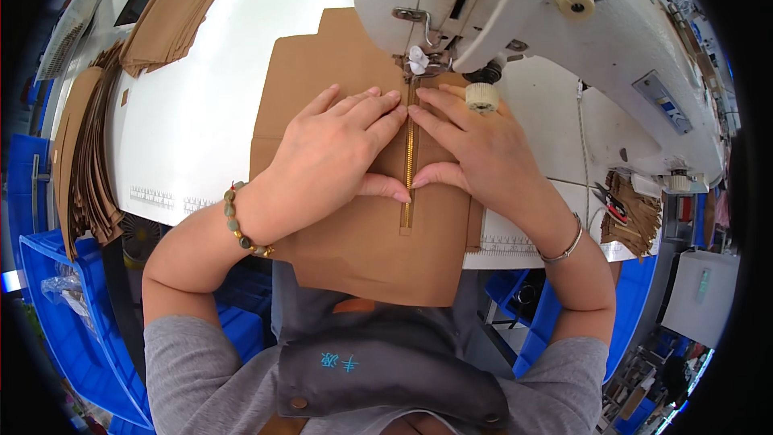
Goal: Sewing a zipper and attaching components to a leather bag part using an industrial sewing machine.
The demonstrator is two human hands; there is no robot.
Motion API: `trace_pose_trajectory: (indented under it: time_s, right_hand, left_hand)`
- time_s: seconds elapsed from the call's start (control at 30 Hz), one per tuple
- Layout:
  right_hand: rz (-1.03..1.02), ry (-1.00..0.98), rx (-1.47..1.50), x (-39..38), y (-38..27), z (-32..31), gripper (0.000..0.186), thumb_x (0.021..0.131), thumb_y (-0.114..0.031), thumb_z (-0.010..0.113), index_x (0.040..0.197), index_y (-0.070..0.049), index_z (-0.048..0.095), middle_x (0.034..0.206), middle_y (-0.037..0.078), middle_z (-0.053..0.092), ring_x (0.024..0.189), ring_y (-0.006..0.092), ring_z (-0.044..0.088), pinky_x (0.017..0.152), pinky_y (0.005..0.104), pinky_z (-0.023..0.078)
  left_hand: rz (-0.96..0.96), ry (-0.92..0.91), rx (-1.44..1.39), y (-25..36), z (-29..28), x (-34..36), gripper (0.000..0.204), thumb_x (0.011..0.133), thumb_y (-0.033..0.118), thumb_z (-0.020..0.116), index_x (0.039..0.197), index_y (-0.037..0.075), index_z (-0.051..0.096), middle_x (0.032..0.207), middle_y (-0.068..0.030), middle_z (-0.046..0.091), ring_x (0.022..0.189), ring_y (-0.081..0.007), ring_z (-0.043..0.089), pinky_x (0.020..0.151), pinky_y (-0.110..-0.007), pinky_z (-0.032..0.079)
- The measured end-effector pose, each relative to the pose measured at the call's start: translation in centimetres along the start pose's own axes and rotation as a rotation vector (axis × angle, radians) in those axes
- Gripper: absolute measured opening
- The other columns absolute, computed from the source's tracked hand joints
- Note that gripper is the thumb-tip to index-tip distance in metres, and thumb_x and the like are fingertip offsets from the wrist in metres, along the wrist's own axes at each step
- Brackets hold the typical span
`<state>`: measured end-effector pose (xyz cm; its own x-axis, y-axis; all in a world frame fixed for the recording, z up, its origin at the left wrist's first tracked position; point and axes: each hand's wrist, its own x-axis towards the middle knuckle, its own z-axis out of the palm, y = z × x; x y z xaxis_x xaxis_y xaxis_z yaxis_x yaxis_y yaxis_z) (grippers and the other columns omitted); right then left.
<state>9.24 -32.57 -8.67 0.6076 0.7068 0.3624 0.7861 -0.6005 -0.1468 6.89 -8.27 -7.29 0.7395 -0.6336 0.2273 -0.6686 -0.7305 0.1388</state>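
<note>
A tan leather-like panel (322, 72) lies on the white sewing table (193, 113), with a gold zipper (409, 169) running down its middle to the presser foot (419, 60) of a white sewing machine (564, 40). My left hand (330, 153) lies flat on the panel just left of the zipper, fingers spread. My right hand (475, 145) presses the panel just right of the zipper. The fingertips of both hands meet near the needle. The panel's near edge hangs over the table toward my lap.
Stacks of tan cut pieces lie at the far left (177, 12) and along the left table edge (80, 161). Red-handled snips (610, 203) and tan scraps (636, 221) sit at the right. Blue plastic crates (72, 306) stand below the table.
</note>
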Motion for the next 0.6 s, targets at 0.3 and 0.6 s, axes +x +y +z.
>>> trace_pose_trajectory:
  time_s: [0.3,0.6]
  right_hand:
    - [0.132,-0.039,-0.178,0.4,-0.1,-1.1,0.083,0.060,-0.071,0.076,0.119,-0.012,0.073,0.081,0.005,0.063,0.075,0.0238,0.061,0.072,0.0373,0.042]
    - [0.107,0.020,-0.162,0.5,-0.1,-0.9,0.082,0.061,-0.074,0.075,0.115,-0.013,0.074,0.076,0.004,0.063,0.071,0.0224,0.062,0.069,0.0366,0.041]
  left_hand:
    - [0.008,0.020,0.015,-0.2,0.4,-0.1,0.089,0.070,0.061,0.077,0.136,0.003,0.064,0.140,-0.0116,0.064,0.131,-0.0321,0.060,0.113,-0.049,0.045]
    - [0.001,0.036,0.003,-0.1,0.3,-0.1,0.088,0.070,0.061,0.078,0.135,0.002,0.065,0.139,-0.0119,0.065,0.133,-0.0315,0.059,0.115,-0.048,0.044]
